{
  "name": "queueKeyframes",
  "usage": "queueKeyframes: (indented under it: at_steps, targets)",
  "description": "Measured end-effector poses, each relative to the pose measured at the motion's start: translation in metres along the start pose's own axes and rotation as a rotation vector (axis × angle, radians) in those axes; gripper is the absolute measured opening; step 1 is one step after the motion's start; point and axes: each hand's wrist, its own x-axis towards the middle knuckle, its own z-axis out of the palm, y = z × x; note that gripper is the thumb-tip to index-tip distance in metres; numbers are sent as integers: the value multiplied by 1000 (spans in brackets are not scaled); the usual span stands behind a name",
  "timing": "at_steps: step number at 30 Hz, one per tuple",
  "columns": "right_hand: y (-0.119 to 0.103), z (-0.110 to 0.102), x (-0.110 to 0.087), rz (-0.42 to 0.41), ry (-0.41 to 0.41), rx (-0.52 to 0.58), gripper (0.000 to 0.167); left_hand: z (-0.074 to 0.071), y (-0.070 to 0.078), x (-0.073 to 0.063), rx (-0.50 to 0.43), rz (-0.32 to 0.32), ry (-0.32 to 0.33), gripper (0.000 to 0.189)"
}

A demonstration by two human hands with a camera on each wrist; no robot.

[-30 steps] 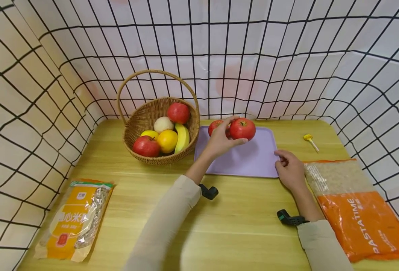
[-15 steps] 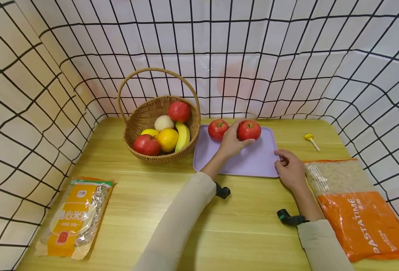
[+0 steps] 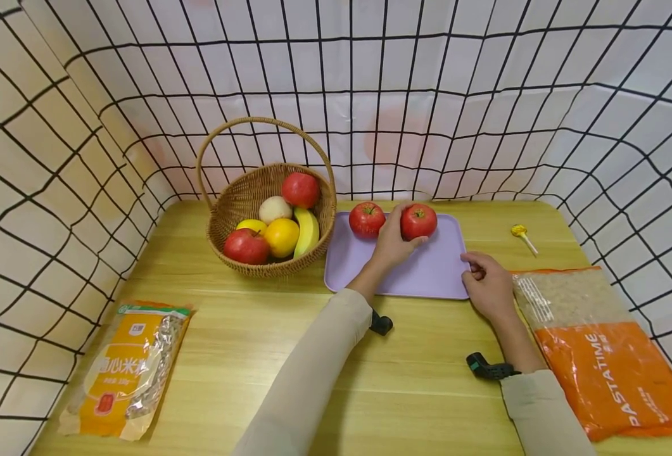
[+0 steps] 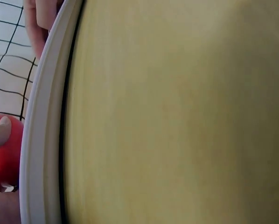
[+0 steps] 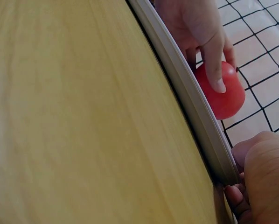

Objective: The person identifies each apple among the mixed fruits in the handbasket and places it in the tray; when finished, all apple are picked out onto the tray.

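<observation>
My left hand (image 3: 393, 243) grips a red tomato (image 3: 418, 221) over the right rear part of a purple tray (image 3: 427, 272), its thumb on the near side. A second tomato (image 3: 367, 220) rests at the tray's rear left, beside that hand. My right hand (image 3: 488, 286) pinches the tray's right edge between thumb and curled fingers. From the right wrist view, the left thumb lies along the held tomato (image 5: 230, 100), while the right hand (image 5: 265, 175) is at the tray rim (image 5: 195, 107). In the left wrist view the tomato (image 4: 8, 154) shows past the rim.
Left of the tray stands a wicker basket (image 3: 235, 206) with a tall handle, holding apples, a banana, an orange and other fruit. A lollipop (image 3: 522, 237) lies at the right rear. Pasta bags lie at right (image 3: 609, 354) and left (image 3: 130, 370). Grid-patterned cloth (image 3: 404, 114) surrounds the table.
My left hand has moved right and slightly down with the tomato, bringing it over the tray's right rear. The second tomato is now more visible. The right hand stays at the tray edge.
</observation>
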Motion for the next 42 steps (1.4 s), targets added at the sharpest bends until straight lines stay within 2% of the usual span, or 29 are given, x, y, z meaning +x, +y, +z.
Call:
queueKeyframes:
  at_steps: [6,12,17,25,29,31,37,42]
  targets:
    - [-1,1,-2,-19,-6,-2,34,-6,2,-5,32,10,-65,101]
    - [1,1,-4,-6,-4,-4,35,-21,14,-16,169,114,-130,99]
    - [1,-1,-3,0,0,-5,35,-39,28,-29,212,182,-150,94]
    - [-1,-4,-2,-10,1,-9,35,-81,38,-59,175,264,-182,80]
    - [-4,-3,-2,-9,-10,-7,36,-111,37,-78,148,321,-157,69]
    - [-5,-2,-3,-5,-16,-4,36,-127,37,-88,155,330,-126,65]
    - [-5,-2,-3,-4,-2,-2,35,-171,37,-105,221,323,1,62]
    - [-2,-1,-3,-14,8,0,35,-201,31,-113,256,308,72,63]
